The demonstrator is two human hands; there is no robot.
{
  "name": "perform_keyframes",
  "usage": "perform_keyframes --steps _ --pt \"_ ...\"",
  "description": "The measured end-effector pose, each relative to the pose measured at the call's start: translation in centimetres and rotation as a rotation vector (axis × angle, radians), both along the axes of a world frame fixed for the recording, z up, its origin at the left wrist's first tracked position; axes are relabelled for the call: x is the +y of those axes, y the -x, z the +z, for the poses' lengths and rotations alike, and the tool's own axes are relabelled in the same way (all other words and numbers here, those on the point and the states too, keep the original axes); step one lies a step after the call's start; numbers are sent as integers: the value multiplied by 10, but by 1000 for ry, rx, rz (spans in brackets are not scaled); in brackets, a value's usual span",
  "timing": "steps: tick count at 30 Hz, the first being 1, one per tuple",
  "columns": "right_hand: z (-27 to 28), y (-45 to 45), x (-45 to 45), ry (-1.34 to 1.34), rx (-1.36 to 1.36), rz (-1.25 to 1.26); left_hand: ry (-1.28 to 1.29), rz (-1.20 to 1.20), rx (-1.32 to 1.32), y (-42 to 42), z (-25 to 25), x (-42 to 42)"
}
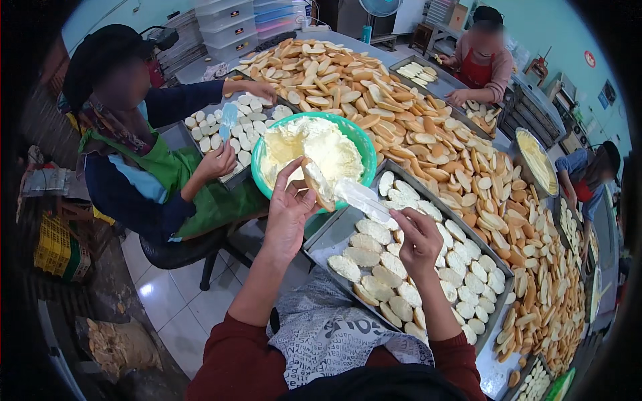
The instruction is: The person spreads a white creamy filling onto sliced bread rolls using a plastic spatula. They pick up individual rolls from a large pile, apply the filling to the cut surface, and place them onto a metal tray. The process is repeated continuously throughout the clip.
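Between the fingers and thumb of my left hand is an oval bread slice, tilted on edge with cream on its right-facing side. My right hand grips a pale plastic spatula by the handle. Cream coats its blade, which is close beside the slice; whether they touch I cannot tell. Just behind both stands a green plastic bowl of pale yellow cream, scooped hollow at the left. Below my right hand, a metal tray carries rows of bread slices, many spread with cream.
A large heap of bread slices covers the table beyond the tray. At left, a person in a green apron holds a blue spatula over another tray. Two more people work at right, near a metal bowl of cream.
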State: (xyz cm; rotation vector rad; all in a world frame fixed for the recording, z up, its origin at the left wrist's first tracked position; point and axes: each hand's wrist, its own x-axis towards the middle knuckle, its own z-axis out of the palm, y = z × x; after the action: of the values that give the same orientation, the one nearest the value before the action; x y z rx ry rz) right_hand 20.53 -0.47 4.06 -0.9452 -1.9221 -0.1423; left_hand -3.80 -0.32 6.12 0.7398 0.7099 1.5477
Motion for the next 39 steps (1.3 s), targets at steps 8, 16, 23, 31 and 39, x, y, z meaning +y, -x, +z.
perform_keyframes --steps 8,16,23,31,39 --pt "-3 7 -18 102 3 31 -53 72 -10 0 4 -1" --pt "-4 9 -23 113 -7 32 -54 10 -18 -3 -1 3" --pt "2 7 -26 108 38 -52 -63 1 -31 -6 1 3" --pt "-2 -2 -31 67 61 -95 -34 -34 8 -5 -2 6" --pt "-22 7 -18 -98 80 -99 20 -282 -96 -22 4 1"
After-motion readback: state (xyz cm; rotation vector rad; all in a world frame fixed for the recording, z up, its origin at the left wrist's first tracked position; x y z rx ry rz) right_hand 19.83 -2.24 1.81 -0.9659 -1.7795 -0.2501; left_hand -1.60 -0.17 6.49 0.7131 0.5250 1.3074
